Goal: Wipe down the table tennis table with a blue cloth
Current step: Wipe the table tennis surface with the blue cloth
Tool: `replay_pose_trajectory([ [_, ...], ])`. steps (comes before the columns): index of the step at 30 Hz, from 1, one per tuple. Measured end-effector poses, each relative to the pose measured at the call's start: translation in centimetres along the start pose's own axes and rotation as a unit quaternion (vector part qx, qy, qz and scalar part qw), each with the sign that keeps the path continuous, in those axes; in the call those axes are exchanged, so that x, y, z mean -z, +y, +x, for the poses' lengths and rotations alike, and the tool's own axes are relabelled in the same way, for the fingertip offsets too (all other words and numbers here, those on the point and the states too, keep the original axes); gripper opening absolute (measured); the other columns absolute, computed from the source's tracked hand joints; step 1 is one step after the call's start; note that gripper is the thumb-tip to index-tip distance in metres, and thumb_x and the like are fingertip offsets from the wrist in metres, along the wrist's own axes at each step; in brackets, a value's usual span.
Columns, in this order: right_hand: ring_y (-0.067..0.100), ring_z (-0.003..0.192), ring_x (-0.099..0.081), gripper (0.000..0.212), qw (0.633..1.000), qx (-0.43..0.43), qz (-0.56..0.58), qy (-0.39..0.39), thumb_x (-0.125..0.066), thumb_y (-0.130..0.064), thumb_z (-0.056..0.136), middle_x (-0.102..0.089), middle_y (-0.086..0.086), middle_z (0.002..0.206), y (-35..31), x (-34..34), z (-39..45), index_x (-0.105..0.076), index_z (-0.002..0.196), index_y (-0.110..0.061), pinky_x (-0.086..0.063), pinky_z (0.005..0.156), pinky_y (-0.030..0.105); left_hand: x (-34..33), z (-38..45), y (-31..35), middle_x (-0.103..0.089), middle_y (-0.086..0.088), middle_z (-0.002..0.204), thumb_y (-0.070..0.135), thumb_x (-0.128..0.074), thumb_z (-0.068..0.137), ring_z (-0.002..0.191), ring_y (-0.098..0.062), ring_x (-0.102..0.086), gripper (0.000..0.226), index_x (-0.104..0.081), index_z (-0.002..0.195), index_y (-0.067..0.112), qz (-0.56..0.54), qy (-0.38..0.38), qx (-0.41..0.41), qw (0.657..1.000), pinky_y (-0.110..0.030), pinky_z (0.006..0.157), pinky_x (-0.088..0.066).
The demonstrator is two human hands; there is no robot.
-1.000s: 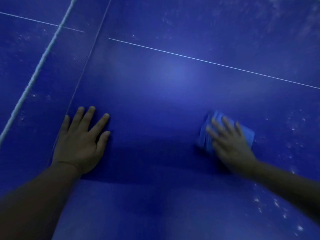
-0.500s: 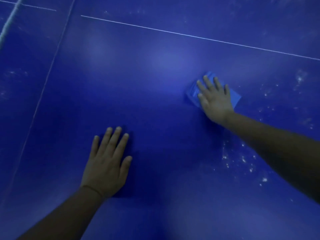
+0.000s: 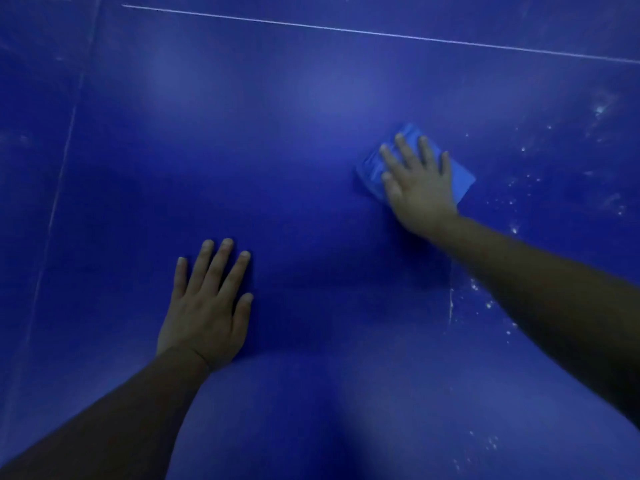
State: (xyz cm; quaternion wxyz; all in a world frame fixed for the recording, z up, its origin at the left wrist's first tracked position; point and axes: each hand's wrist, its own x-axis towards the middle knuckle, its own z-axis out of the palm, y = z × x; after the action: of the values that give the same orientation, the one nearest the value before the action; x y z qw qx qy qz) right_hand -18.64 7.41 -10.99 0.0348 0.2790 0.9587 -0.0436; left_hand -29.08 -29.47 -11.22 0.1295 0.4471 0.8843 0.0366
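A: What are the hands doing right now?

B: The right hand (image 3: pixel 420 187) is lying flat on the blue cloth (image 3: pixel 372 171), fingers straight and a little spread, pressing it onto the table tennis table (image 3: pixel 277 140). The left hand (image 3: pixel 207 306) is resting palm down on the bare top, nearer the person, fingers straight and holding nothing; it seems to be bracing the body.

A: And where is the cloth sitting?

B: Folded into a pad under the right palm, with its edges showing to the left of the fingers and at the right of the wrist. It is lying right of centre, on the near side of the white line (image 3: pixel 381 33).

A: So which step is this?

B: I am judging it as mid-wipe. The stretch between the hands is looking clean, while white specks (image 3: pixel 512 202) are lying just to the right of the cloth and more white flecks (image 3: pixel 485 303) are showing beside the right forearm.

A: What is the next move asking for?

B: Probably sliding the pad rightward over those specks with even pressure, keeping it flat so the dust is gathering rather than scattering.

A: And the room?

B: Dim. Soft patches of light are reflecting off the glossy top; nothing beyond the table is showing.
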Motion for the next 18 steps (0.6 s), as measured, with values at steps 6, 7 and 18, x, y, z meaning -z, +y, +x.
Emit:
replay_pose_trajectory([
  [6, 0.037, 0.151, -0.014, 0.050, 0.943, 0.325, -0.035, -0.058, -0.029, -0.047, 0.105, -0.021, -0.001, 0.164, -1.3, -1.9, -19.7, -0.029, 0.154, -0.036, -0.010, 0.118, 0.063, 0.1, 0.0, 0.0, -0.012, -0.005, 0.165, 0.045, -0.021, 0.100, 0.153, -0.025, 0.000, 0.063, -0.022, 0.156, 0.018, 0.004, -0.006, 0.001, 1.000, -0.056, 0.121, -0.006],
  [7, 0.036, 0.151, -0.015, 0.050, 0.928, 0.361, -0.036, -0.078, -0.029, -0.047, 0.105, -0.022, -0.002, 0.163, -0.1, -1.4, -19.8, -0.029, 0.154, -0.036, -0.011, 0.117, 0.062, 0.1, -0.1, 0.0, -0.012, -0.005, 0.165, 0.045, -0.021, 0.100, 0.153, -0.025, 0.000, 0.063, -0.023, 0.156, 0.018, 0.003, -0.006, 0.000, 1.000, -0.056, 0.121, -0.006],
  [18, 0.032, 0.152, -0.011, 0.056, 0.999, -0.050, 0.005, -0.009, -0.018, -0.049, 0.103, -0.019, -0.002, 0.165, -3.4, -1.8, -11.5, -0.029, 0.155, -0.032, -0.009, 0.118, 0.061, 0.4, 0.1, 0.1, -0.008, -0.005, 0.166, 0.048, -0.018, 0.097, 0.153, -0.023, 0.006, 0.066, -0.021, 0.157, 0.018, -0.002, -0.022, 0.002, 1.000, -0.052, 0.122, 0.004],
])
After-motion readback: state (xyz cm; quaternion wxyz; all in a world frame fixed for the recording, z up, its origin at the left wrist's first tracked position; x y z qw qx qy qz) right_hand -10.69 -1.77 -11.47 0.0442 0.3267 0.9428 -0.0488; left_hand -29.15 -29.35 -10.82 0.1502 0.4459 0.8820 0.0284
